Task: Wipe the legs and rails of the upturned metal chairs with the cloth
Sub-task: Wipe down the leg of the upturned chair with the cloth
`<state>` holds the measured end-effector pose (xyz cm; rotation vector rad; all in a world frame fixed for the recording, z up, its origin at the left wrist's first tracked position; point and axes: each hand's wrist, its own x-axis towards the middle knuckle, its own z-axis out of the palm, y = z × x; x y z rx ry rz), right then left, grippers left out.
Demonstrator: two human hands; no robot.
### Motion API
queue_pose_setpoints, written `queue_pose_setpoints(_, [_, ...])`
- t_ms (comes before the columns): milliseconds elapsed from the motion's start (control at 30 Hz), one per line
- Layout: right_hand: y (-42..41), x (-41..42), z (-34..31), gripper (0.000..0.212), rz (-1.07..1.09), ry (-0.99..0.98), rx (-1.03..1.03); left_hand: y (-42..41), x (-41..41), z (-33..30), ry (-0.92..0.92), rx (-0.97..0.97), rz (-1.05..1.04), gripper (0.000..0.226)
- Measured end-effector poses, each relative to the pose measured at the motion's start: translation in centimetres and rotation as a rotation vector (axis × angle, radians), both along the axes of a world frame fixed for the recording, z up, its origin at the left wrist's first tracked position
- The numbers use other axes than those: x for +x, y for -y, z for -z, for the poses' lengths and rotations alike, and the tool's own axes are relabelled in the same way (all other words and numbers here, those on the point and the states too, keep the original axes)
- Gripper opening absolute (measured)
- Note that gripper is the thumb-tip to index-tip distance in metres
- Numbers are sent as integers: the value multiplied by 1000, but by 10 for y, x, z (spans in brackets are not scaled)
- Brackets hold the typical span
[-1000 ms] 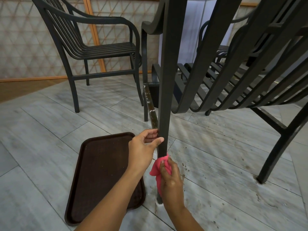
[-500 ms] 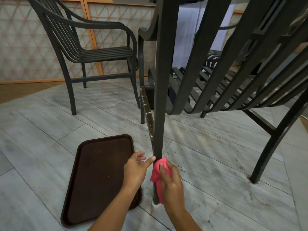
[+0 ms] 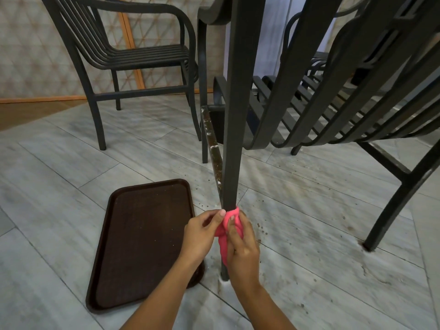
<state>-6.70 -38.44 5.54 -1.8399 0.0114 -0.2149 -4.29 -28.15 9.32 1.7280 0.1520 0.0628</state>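
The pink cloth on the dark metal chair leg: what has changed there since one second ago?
The left hand slid down from gripping the dark metal chair leg above the cloth, and now pinches the pink cloth beside the right hand. The right hand holds the cloth round the leg as before. The brown plastic tray on the floor and the upright chair stayed in place.

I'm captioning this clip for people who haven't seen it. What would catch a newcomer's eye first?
The pink cloth, wrapped round a dark chair leg low in the middle, with the left hand and right hand both gripping it. Next, the brown tray on the grey floor to the left. A grimy, speckled rail runs back behind the leg.
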Motion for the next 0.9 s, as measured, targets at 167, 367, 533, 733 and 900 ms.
queue_pose_setpoints(167, [-3, -4, 3, 39, 22, 6, 31, -1, 3, 3, 15, -12, 5, 10])
queue_pose_setpoints(367, [-6, -8, -1, 36, 28, -69, 320, -5, 7, 12, 0, -73, 10, 28])
queue_pose_setpoints(533, [-5, -10, 3, 37, 18, -138, 395, -6, 8, 14, -6, -92, 16, 28])
queue_pose_setpoints(733, [-4, -12, 8, 34, 15, -213, 432, -4, 6, 12, -13, -99, 11, 30])
queue_pose_setpoints(900, [-1, -13, 22, 33, 9, -289, 415, -2, 4, 12, -15, -70, 5, 32])
